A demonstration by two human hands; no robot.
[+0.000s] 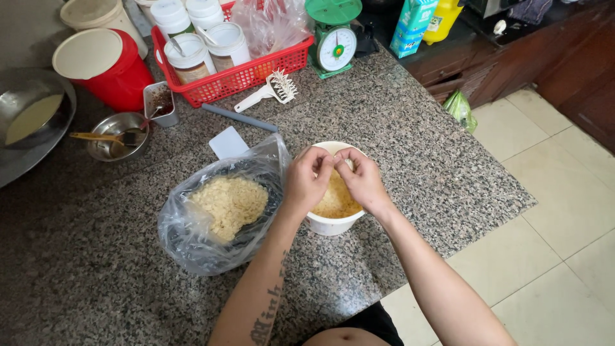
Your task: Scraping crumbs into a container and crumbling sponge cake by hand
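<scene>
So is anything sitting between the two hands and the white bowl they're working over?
Nothing visible. The left hand and right hand meet directly above the white bowl, pinching a small pale piece. The clear bag lies beside the bowl, not across it.

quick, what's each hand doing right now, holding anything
Left hand: fingers pinched shut over the white bowl; what they hold cannot be told.
Right hand: the same, fingertips meeting the left's.

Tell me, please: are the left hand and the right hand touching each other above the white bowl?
Touching. The head view shows the left hand and right hand meeting at the fingertips, with no gap, over the white bowl.
</scene>
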